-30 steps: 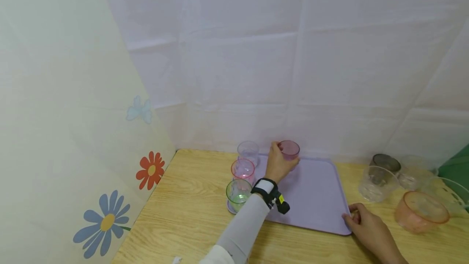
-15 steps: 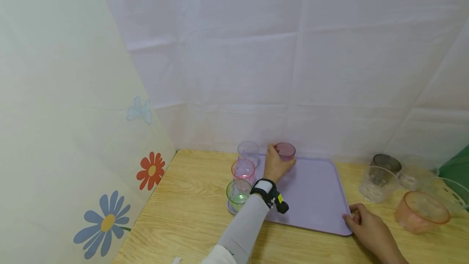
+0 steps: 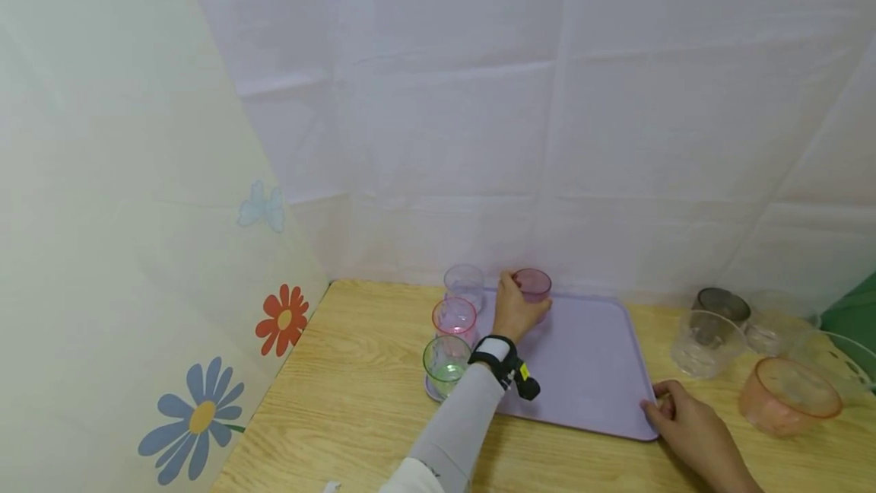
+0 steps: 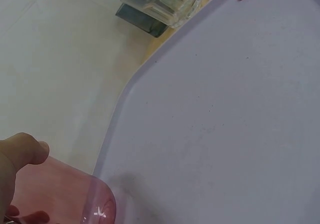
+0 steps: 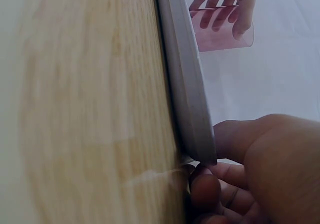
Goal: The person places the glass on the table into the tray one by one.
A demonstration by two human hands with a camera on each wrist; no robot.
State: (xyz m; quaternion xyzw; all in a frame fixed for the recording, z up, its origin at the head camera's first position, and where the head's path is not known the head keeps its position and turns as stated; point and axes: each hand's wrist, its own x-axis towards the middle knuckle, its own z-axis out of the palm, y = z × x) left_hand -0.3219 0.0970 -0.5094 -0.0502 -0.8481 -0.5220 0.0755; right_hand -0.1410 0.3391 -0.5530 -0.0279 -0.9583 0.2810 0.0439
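Observation:
My left hand (image 3: pixel 515 313) grips a see-through plum-pink cup (image 3: pixel 535 285) at the back of the lilac tray (image 3: pixel 588 371). In the left wrist view, the thumb lies along the pink cup (image 4: pixel 55 186), whose base is by the tray's edge. At the tray's front right corner, my right hand (image 3: pixel 694 428) pinches the rim between thumb and fingers, as the right wrist view shows up close. Down the tray's left side stand a clear cup (image 3: pixel 464 280), a pink-rimmed cup (image 3: pixel 455 319) and a green cup (image 3: pixel 446 365).
Right of the tray, on the wooden table (image 3: pixel 363 356), stand a dark grey cup (image 3: pixel 720 307), a clear tumbler (image 3: pixel 705 352), an orange bowl (image 3: pixel 783 402) and other clear vessels. A white cloth wall (image 3: pixel 438 112) rises directly behind the tray; a flowered panel (image 3: pixel 137 249) borders the left.
My left hand has shifted the pink cup slightly to the left and a little nearer, and over the last half second it has stayed almost still. The right hand keeps its place.

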